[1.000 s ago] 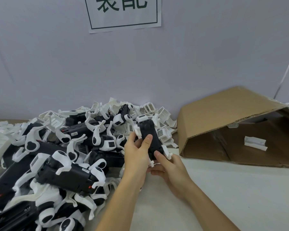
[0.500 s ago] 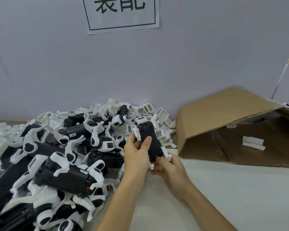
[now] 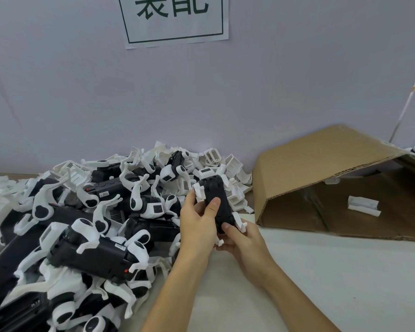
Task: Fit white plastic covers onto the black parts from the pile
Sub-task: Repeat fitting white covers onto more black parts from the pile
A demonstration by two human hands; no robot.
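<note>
A black part (image 3: 218,197) with white plastic pieces clipped around its edges is held upright above the table between both hands. My left hand (image 3: 198,222) grips its left side, thumb across the black face. My right hand (image 3: 243,238) holds its lower end from below, thumb on the bottom of the black face. A big pile of black parts and white covers (image 3: 82,224) fills the table to the left of my hands. How the white pieces sit on the held part's back is hidden.
A tipped cardboard box (image 3: 321,164) lies open at the right with one white cover (image 3: 363,205) inside. A paper sign (image 3: 175,17) hangs on the grey wall behind. The light tabletop (image 3: 309,283) stretches to the lower right.
Both hands keep hold of the black part. Their grip has barely shifted, and the part sits at almost the same tilt as before.
</note>
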